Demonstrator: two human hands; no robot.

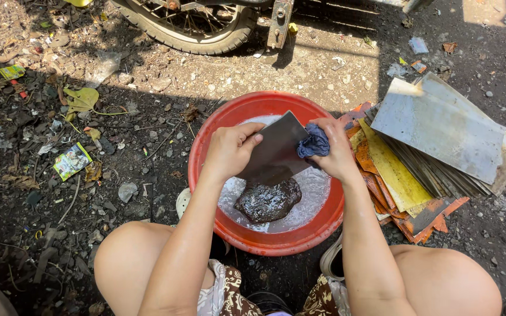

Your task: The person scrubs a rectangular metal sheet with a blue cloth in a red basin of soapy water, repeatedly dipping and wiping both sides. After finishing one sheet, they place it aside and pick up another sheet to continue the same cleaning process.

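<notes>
My left hand (229,149) grips the left edge of a dark rectangular metal sheet (276,149), tilted over a red basin (203,149) of soapy water. My right hand (335,155) presses a crumpled blue rag (313,142) against the sheet's right side. A dark soaked cloth lump (267,201) lies in the water below the sheet. I squat with both knees on either side of the basin.
A stack of flat sheets (434,129), grey, yellow and orange, lies on the dirt right of the basin. A spoked tyre (191,29) and a metal stand (279,23) are beyond it. Litter, leaves and stones cover the ground at left.
</notes>
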